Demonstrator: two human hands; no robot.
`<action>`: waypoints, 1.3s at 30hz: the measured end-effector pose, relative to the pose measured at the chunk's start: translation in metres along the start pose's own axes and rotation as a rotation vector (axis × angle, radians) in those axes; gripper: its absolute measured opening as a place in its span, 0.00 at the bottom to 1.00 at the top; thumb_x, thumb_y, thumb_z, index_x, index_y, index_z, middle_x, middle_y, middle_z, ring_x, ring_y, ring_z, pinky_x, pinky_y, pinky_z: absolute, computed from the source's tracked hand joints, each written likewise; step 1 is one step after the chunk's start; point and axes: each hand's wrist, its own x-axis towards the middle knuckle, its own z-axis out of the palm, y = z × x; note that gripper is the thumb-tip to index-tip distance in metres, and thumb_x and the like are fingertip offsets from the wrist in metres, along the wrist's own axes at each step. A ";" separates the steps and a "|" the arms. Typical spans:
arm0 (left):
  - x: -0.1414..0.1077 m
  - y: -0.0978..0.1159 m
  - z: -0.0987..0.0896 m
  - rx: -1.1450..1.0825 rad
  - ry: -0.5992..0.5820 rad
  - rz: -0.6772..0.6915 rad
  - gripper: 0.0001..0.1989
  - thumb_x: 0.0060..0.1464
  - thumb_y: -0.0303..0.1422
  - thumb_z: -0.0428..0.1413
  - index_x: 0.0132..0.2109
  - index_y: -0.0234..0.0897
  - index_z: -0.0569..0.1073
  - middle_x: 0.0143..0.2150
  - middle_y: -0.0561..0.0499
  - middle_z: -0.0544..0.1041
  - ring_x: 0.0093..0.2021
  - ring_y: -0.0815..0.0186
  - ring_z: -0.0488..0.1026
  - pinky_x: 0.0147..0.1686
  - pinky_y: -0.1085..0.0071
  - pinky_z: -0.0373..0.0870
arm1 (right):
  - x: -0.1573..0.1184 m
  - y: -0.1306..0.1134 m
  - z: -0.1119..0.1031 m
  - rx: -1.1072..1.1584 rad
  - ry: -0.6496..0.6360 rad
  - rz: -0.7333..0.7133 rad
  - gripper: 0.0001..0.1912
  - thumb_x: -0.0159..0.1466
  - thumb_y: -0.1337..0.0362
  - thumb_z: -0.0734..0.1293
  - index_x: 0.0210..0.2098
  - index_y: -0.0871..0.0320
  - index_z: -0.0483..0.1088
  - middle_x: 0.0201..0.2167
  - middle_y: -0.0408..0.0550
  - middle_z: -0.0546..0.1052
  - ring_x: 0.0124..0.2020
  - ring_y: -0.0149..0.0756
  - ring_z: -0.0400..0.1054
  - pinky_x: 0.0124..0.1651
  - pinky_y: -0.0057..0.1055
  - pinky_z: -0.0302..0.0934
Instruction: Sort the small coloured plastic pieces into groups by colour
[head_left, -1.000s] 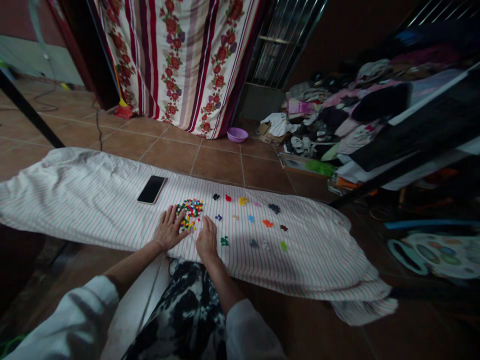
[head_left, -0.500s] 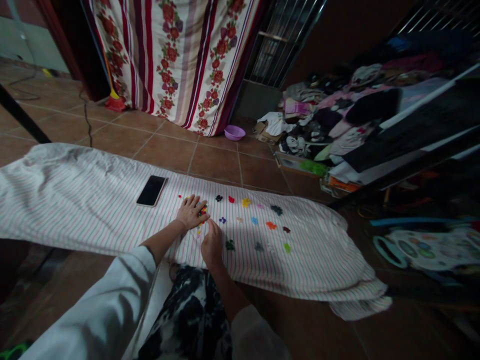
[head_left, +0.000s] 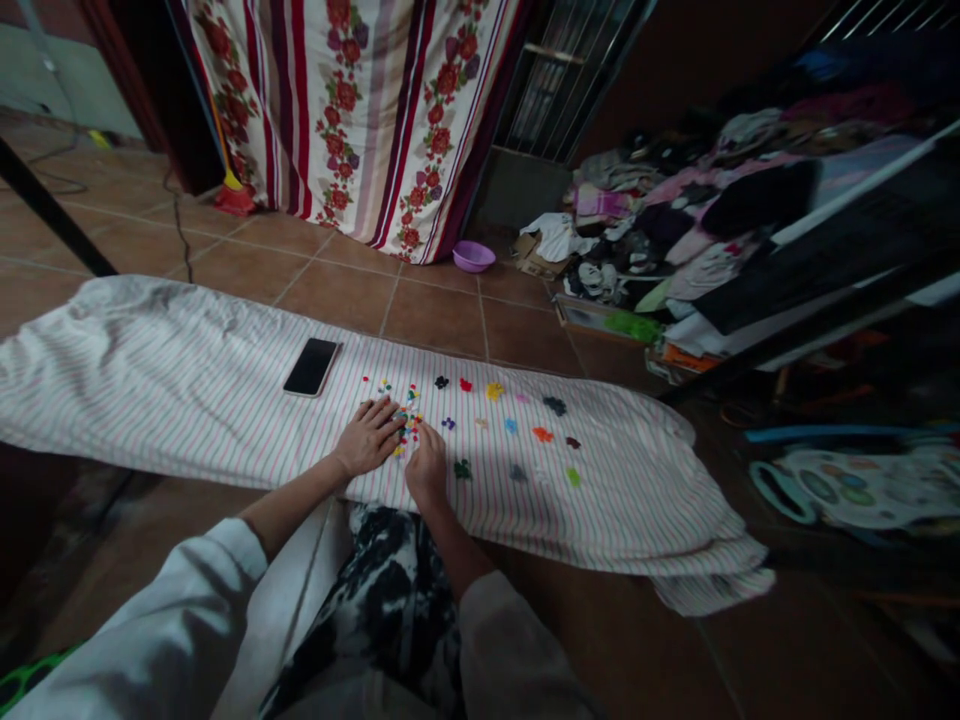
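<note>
My left hand (head_left: pixel 370 437) lies palm down with fingers spread, its fingertips at the edge of a mixed scatter of tiny coloured pieces (head_left: pixel 410 412). On the other side of that scatter, my right hand (head_left: pixel 427 466) is closed, thumb and index finger drawn together; whatever it pinches is too small to see. To its right sit small single-colour heaps, among them a black heap (head_left: pixel 441 382), a red heap (head_left: pixel 466 385), a yellow heap (head_left: pixel 494 391), an orange heap (head_left: pixel 543 435), a dark green heap (head_left: pixel 462 469) and a lime green heap (head_left: pixel 573 477).
A phone (head_left: pixel 311 367) rests left of the pieces on the striped cloth (head_left: pixel 187 400) covering the low table. Beyond stand a purple basin (head_left: pixel 474 257) and a floral curtain (head_left: pixel 390 120). Piled clothes (head_left: pixel 690 200) fill the right side.
My left hand has slid back toward me and left, uncovering more of the mixed pieces, which look more spread out. My right hand stays closed beside them. The view has shifted slightly.
</note>
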 end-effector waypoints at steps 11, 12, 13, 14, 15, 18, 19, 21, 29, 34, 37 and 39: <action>-0.037 -0.006 0.004 0.124 0.007 -0.122 0.36 0.59 0.54 0.46 0.68 0.39 0.57 0.71 0.35 0.53 0.70 0.46 0.50 0.64 0.50 0.53 | -0.001 0.001 0.004 -0.030 -0.079 -0.120 0.25 0.65 0.73 0.52 0.60 0.64 0.66 0.57 0.56 0.71 0.61 0.42 0.57 0.64 0.44 0.56; -0.031 -0.005 0.007 0.127 0.007 -0.114 0.36 0.60 0.53 0.46 0.68 0.39 0.57 0.71 0.35 0.53 0.70 0.46 0.50 0.64 0.50 0.54 | 0.000 0.001 0.004 -0.022 -0.077 -0.129 0.25 0.66 0.72 0.52 0.60 0.64 0.66 0.57 0.56 0.71 0.61 0.42 0.57 0.64 0.44 0.56; -0.025 -0.003 0.009 0.127 0.008 -0.106 0.35 0.61 0.52 0.45 0.68 0.39 0.56 0.71 0.35 0.53 0.70 0.47 0.50 0.64 0.51 0.54 | 0.000 0.002 0.004 -0.014 -0.070 -0.134 0.25 0.66 0.72 0.52 0.60 0.64 0.66 0.57 0.56 0.71 0.61 0.41 0.58 0.63 0.43 0.57; -0.019 -0.002 0.010 0.126 0.010 -0.100 0.34 0.62 0.51 0.44 0.69 0.38 0.56 0.71 0.36 0.53 0.70 0.48 0.50 0.64 0.51 0.54 | 0.000 0.003 0.004 -0.006 -0.057 -0.135 0.25 0.66 0.72 0.52 0.59 0.64 0.66 0.56 0.56 0.72 0.60 0.41 0.59 0.63 0.43 0.57; -0.013 -0.001 0.012 0.123 0.014 -0.094 0.33 0.62 0.50 0.43 0.69 0.38 0.55 0.71 0.37 0.54 0.71 0.49 0.49 0.64 0.51 0.53 | 0.000 0.003 0.004 -0.001 -0.040 -0.132 0.25 0.66 0.72 0.52 0.59 0.64 0.66 0.55 0.57 0.73 0.59 0.41 0.60 0.62 0.43 0.58; 0.003 -0.006 0.013 0.099 0.008 -0.044 0.30 0.64 0.47 0.41 0.69 0.41 0.55 0.71 0.42 0.56 0.71 0.52 0.47 0.65 0.52 0.51 | 0.001 0.005 0.003 0.005 0.022 -0.098 0.24 0.66 0.72 0.52 0.58 0.64 0.66 0.53 0.59 0.73 0.58 0.41 0.62 0.60 0.44 0.60; 0.007 -0.010 0.012 0.091 0.006 -0.043 0.29 0.65 0.46 0.40 0.69 0.41 0.55 0.70 0.43 0.56 0.72 0.53 0.47 0.65 0.51 0.50 | 0.001 0.005 0.002 0.003 0.037 -0.087 0.24 0.66 0.72 0.52 0.58 0.64 0.66 0.53 0.59 0.73 0.57 0.41 0.63 0.60 0.44 0.61; 0.014 -0.023 0.012 0.084 0.014 -0.110 0.29 0.65 0.45 0.39 0.68 0.40 0.57 0.71 0.41 0.55 0.71 0.51 0.47 0.65 0.50 0.51 | 0.001 0.005 0.002 -0.003 0.051 -0.074 0.24 0.66 0.72 0.51 0.57 0.63 0.67 0.52 0.58 0.73 0.56 0.41 0.64 0.59 0.45 0.61; 0.036 -0.065 0.023 0.058 -0.020 -0.310 0.28 0.65 0.45 0.39 0.65 0.35 0.62 0.68 0.36 0.60 0.70 0.49 0.52 0.63 0.48 0.55 | -0.002 0.005 0.002 0.000 0.041 -0.031 0.26 0.62 0.76 0.52 0.56 0.61 0.68 0.51 0.56 0.73 0.56 0.41 0.64 0.60 0.44 0.60; 0.044 -0.052 0.027 0.018 -0.032 -0.109 0.24 0.65 0.42 0.41 0.64 0.42 0.64 0.66 0.41 0.65 0.69 0.50 0.54 0.61 0.45 0.57 | -0.002 0.006 0.002 0.013 0.054 -0.004 0.25 0.62 0.74 0.52 0.55 0.63 0.68 0.51 0.58 0.73 0.56 0.41 0.64 0.60 0.43 0.59; 0.044 -0.034 0.024 0.012 -0.059 -0.068 0.25 0.64 0.44 0.42 0.63 0.43 0.66 0.65 0.42 0.66 0.67 0.46 0.55 0.60 0.42 0.56 | -0.001 0.007 0.004 0.007 0.069 -0.001 0.24 0.63 0.74 0.52 0.55 0.64 0.68 0.51 0.59 0.74 0.55 0.42 0.65 0.60 0.44 0.59; 0.041 -0.022 0.019 -0.012 -0.068 -0.021 0.25 0.63 0.46 0.43 0.62 0.43 0.67 0.65 0.44 0.67 0.67 0.46 0.56 0.61 0.43 0.56 | 0.000 0.007 0.005 0.010 0.075 0.000 0.23 0.64 0.73 0.51 0.54 0.64 0.68 0.50 0.59 0.74 0.55 0.42 0.65 0.59 0.44 0.60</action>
